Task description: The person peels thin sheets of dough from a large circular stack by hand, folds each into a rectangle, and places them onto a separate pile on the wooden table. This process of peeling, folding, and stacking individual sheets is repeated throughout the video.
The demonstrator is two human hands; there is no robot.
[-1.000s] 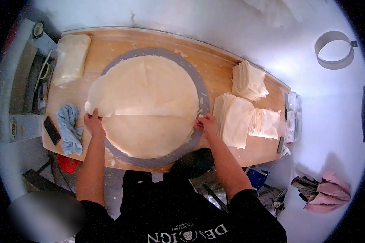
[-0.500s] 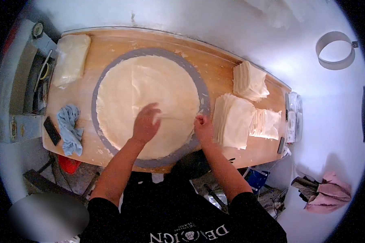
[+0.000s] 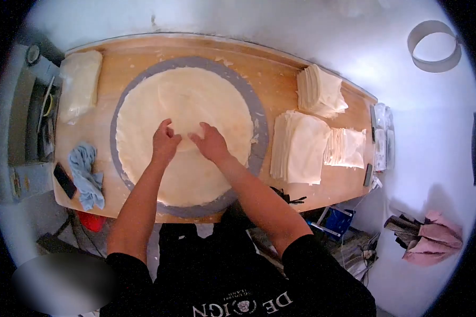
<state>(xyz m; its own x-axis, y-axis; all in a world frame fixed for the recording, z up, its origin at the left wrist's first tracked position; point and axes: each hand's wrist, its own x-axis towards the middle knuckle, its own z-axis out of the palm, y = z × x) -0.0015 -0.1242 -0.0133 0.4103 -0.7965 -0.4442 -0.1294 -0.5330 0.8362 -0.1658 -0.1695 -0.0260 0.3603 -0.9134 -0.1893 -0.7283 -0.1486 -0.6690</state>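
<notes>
A wide round sheet of pale dough (image 3: 182, 174) lies on a round grey mat (image 3: 259, 116) in the middle of the wooden table. Over the centre of the sheet, my left hand (image 3: 165, 143) has its fingers bent, with thumb and forefinger apart. Facing it from the right is my right hand (image 3: 211, 143), its fingers likewise parted and the thumb pointing left. A small gap of dough separates the two hands. Nothing shows between the fingers of either one.
Stacks of cut dough sheets (image 3: 300, 148) stand right of the mat, with another stack (image 3: 321, 91) behind. At the left are a plastic-wrapped pale block (image 3: 80, 85), a blue cloth (image 3: 87, 174) and a dark flat object (image 3: 64, 180). A wall rises along the table's back edge.
My right hand has moved left from the sheet's right edge to its centre. My left hand has shifted slightly left. The crease along the sheet's upper middle no longer shows clearly.
</notes>
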